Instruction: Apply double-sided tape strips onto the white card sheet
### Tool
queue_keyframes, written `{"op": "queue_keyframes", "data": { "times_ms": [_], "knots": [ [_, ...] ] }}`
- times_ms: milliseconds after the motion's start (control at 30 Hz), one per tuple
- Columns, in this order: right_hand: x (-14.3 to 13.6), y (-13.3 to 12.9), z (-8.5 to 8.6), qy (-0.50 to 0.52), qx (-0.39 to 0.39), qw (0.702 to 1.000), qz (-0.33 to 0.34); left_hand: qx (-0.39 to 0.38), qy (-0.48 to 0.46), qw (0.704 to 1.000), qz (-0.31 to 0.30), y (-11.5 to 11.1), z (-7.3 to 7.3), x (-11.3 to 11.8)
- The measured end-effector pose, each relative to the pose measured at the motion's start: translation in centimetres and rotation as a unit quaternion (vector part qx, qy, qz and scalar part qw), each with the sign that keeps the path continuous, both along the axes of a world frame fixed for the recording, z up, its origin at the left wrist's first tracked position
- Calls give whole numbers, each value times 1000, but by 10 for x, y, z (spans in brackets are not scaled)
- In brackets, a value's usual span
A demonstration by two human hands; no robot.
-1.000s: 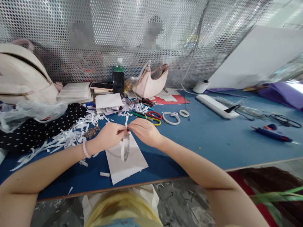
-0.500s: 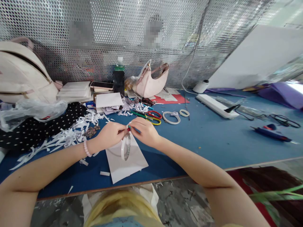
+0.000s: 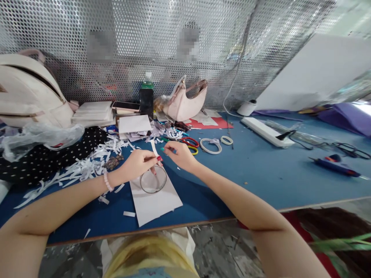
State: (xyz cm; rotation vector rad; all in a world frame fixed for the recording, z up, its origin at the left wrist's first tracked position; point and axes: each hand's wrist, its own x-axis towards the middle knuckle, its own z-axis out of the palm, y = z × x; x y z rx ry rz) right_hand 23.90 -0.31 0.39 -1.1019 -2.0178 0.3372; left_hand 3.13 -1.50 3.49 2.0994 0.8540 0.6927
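Your two hands almost meet over a blue surface (image 3: pixel 246 166). Your left hand (image 3: pixel 140 164) is closed in a pinch on the top of a thin ring (image 3: pixel 152 192), which hangs from the fingertips toward you, its round opening facing you. A white strip (image 3: pixel 154 148) rises from the same pinch; its long axis runs away from you, leaning slightly left, so the free end points past the fingertips. Whether strip and ring are one piece cannot be told. Your right hand (image 3: pixel 178 155) is just to the right of that strip and a little beyond the left fingertips, its fingers curled with the thumb close in, touching neither strip nor ring; whether it has hold of something small cannot be told. So the strip stands between your hands, and the left hand is the nearer to the ring. Under the ring and just below the left hand lies a white sheet (image 3: pixel 158 208); left of that hand, shreds (image 3: pixel 71 175); beyond the right hand, scissors (image 3: pixel 190 141)
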Motion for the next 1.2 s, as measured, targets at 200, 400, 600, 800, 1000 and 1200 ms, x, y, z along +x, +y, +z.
{"op": "queue_keyframes", "data": {
  "times_ms": [200,400,600,800,1000,1200],
  "knots": [
    [2,5,-4,14,-34,999,25,-56,-28,998,-5,-1,-2,1],
    [-9,-8,4,191,-156,955,163,-138,-27,989,-43,-7,0,5],
    [-22,-29,9,321,-326,842,288,-200,-24,972,-116,-21,-2,9],
    [-20,-23,7,414,-294,815,278,-118,-27,988,-100,-26,-7,7],
    [-20,-22,9,455,-325,805,196,-28,-51,998,-18,-25,-10,7],
    [-24,-26,10,471,-296,820,135,2,-69,998,-1,-23,-16,6]
  ]
}}
